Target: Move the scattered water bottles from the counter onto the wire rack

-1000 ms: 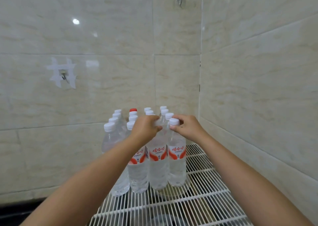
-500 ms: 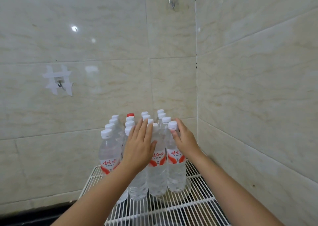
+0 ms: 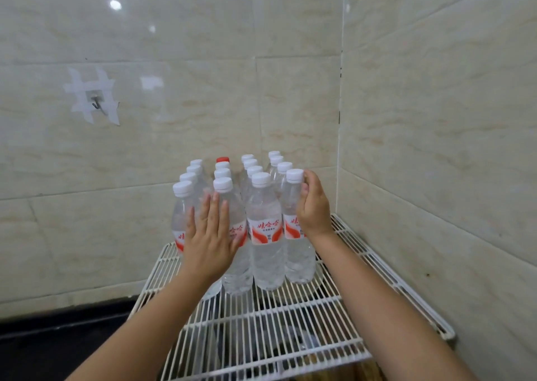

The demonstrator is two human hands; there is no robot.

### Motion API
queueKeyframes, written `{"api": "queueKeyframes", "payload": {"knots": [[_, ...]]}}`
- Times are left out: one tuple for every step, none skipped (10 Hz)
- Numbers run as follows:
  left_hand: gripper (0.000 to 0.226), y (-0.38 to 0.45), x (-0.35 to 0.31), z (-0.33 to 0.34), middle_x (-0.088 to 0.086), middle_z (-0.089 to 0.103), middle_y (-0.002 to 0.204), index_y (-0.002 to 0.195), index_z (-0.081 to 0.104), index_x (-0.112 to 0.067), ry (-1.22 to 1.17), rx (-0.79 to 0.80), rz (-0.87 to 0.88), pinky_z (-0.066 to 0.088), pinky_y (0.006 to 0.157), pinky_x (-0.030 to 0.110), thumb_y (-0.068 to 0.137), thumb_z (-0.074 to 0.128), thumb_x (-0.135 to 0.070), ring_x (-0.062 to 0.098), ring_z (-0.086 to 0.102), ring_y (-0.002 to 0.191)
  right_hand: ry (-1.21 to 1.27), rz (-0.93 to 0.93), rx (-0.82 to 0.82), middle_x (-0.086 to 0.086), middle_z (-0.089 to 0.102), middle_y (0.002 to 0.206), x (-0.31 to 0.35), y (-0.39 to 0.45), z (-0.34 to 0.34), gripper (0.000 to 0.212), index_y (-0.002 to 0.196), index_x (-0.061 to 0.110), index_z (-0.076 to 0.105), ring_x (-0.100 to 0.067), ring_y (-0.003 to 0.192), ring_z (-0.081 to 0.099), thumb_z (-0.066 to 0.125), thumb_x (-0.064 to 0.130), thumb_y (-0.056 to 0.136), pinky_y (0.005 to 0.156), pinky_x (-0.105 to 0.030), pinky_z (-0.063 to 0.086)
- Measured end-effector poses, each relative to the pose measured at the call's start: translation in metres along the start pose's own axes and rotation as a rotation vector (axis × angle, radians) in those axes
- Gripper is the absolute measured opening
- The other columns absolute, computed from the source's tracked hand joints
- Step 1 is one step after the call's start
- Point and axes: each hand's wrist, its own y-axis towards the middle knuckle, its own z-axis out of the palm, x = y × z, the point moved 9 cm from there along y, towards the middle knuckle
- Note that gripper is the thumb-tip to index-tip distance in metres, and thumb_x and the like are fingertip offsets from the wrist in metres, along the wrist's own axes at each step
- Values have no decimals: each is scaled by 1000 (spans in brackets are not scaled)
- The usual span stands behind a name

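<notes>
Several clear water bottles (image 3: 266, 235) with white caps and red-and-white labels stand upright in tight rows at the back of the white wire rack (image 3: 290, 322), in the wall corner. One bottle at the back has a red cap (image 3: 223, 159). My left hand (image 3: 207, 241) lies flat with straight fingers against the front-left bottles. My right hand (image 3: 312, 203) curls round the neck of the front-right bottle (image 3: 293, 194), just under its cap.
Beige tiled walls meet in a corner right behind the bottles. A taped hook (image 3: 96, 101) hangs on the left wall. A dark counter (image 3: 58, 343) lies left of the rack. The front half of the rack is bare wire.
Both hands have come down from the bottle caps. The left hand has opened flat and slid down onto the front-left bottles; the right hand now wraps the front-right bottle's neck.
</notes>
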Motion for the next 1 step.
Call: {"api": "queueKeyframes", "payload": {"knots": [[68, -4, -2, 1, 6, -26, 154, 145, -15, -8, -24, -51, 30, -18, 117, 35, 96, 2, -52, 17, -21, 144, -77, -10, 13, -26, 59, 119, 0, -5, -2, 55, 128, -8, 43, -37, 108, 57, 26, 27, 90, 84, -24, 38]]}}
